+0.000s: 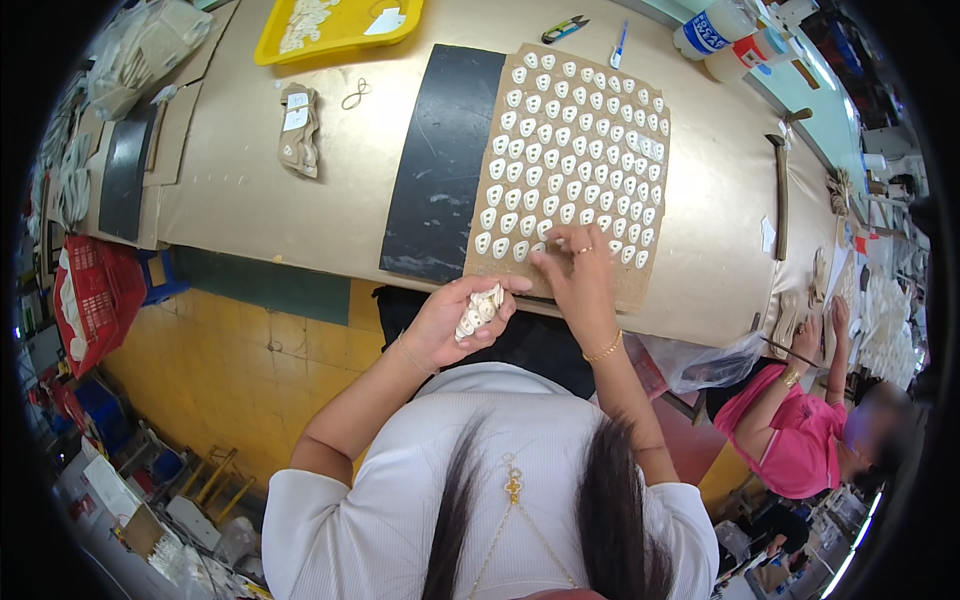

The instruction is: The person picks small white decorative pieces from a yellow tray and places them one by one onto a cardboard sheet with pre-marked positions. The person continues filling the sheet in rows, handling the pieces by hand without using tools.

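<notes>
My left hand (440, 325) is cupped around a small heap of white teardrop-shaped pieces (478, 312), close to the table's front edge. To its right, my right hand (582, 275) reaches over the lower edge of a brown board (652, 285). Its thumb and forefinger are curled together at the front row, around what looks like one white piece, mostly hidden by the fingertips. Many similar white pieces (550, 158) lie on the board in slanting rows, each with dark marks in its middle. The board overlaps a black slab (440, 170) on its left.
A yellow tray (335, 50) with loose white pieces stands at the far left. A banded brown bundle (298, 140), snips (565, 29), a blue pen-like tool (619, 45), bottles (715, 30) and a hammer (780, 195) lie around. A co-worker in pink (785, 440) works at right.
</notes>
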Demonstrator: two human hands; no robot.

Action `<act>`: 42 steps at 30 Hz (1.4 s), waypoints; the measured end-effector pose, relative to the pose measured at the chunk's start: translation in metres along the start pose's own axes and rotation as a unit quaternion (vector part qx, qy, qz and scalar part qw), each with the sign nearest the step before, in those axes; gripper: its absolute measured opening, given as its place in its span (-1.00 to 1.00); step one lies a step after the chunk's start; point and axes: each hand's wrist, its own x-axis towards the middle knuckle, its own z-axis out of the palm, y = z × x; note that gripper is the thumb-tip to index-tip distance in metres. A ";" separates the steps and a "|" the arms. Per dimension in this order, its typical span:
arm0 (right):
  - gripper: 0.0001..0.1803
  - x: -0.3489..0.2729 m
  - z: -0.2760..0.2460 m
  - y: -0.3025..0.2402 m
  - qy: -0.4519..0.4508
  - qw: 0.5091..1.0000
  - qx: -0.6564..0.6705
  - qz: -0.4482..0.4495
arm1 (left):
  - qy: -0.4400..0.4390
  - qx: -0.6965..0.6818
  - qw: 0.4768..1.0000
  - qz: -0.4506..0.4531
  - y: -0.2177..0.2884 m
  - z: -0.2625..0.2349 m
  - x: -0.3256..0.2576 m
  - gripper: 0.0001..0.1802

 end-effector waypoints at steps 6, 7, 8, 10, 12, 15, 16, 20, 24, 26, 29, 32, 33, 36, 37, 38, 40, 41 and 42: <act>-0.74 -0.009 -0.021 -0.014 -0.172 0.951 0.259 -0.004 | 0.009 0.041 0.999 0.012 0.001 0.007 0.001 -0.63; -0.73 -0.011 -0.018 -0.017 -0.167 0.936 0.308 0.022 | 0.017 0.049 0.999 0.014 0.001 0.008 0.001 -0.65; -0.71 -0.013 -0.017 -0.018 -0.162 0.919 0.357 0.047 | 0.024 0.058 0.998 0.015 0.001 0.008 0.001 -0.66; -0.73 -0.013 -0.021 -0.018 -0.175 0.936 0.303 0.049 | 0.053 0.131 0.989 0.035 -0.002 0.012 0.000 -0.69; -0.76 -0.014 -0.023 -0.021 -0.168 0.946 0.273 0.056 | 0.074 0.178 0.980 0.054 -0.006 0.014 0.001 -0.70; -0.79 -0.015 -0.019 -0.023 -0.153 0.951 0.260 0.073 | 0.084 0.209 0.972 0.062 -0.010 0.013 0.004 -0.70; -0.78 -0.016 -0.017 -0.018 -0.165 0.950 0.255 0.077 | 0.084 0.216 0.971 0.057 -0.010 0.011 0.004 -0.70; -0.77 -0.015 -0.023 -0.020 -0.190 0.957 0.211 0.065 | 0.069 0.205 0.976 0.010 -0.008 0.004 0.002 -0.68; -0.80 -0.021 -0.018 -0.010 -0.148 0.945 0.290 0.026 | 0.028 0.176 0.983 -0.036 -0.005 0.014 0.001 -0.63; -0.81 -0.023 -0.015 -0.006 -0.144 0.931 0.333 0.040 | 0.036 0.162 0.984 -0.071 -0.005 0.020 0.002 -0.61; -0.83 -0.024 -0.017 -0.007 -0.114 0.939 0.323 0.001 | 0.006 0.081 0.994 -0.079 -0.009 0.024 0.001 -0.59; -0.86 -0.033 -0.005 0.002 -0.018 0.921 0.387 0.039 | -0.128 0.042 0.987 -0.091 -0.011 0.009 0.008 -0.59; -0.86 -0.034 -0.006 0.006 -0.006 0.905 0.418 0.081 | -0.091 0.051 0.991 -0.082 -0.013 0.006 0.008 -0.58; -0.83 -0.023 -0.022 0.016 0.004 0.840 0.511 0.184 | -0.004 0.073 0.995 -0.065 -0.011 0.019 0.007 -0.56; -0.80 -0.021 -0.026 0.018 -0.007 0.830 0.518 0.206 | 0.009 0.079 0.995 -0.068 -0.010 0.017 0.006 -0.56; -0.77 -0.019 -0.031 0.019 -0.018 0.819 0.526 0.228 | 0.021 0.084 0.994 -0.071 -0.008 0.015 0.005 -0.55; -0.64 -0.020 -0.034 0.021 -0.043 0.796 0.539 0.273 | 0.021 0.087 0.994 -0.065 -0.006 0.013 0.003 -0.57; -0.67 -0.021 -0.035 0.022 -0.045 0.793 0.539 0.281 | 0.021 0.089 0.994 -0.061 -0.006 0.012 0.002 -0.58; -0.70 -0.021 -0.035 0.020 -0.046 0.790 0.539 0.289 | 0.019 0.085 0.995 -0.052 -0.007 0.011 0.002 -0.58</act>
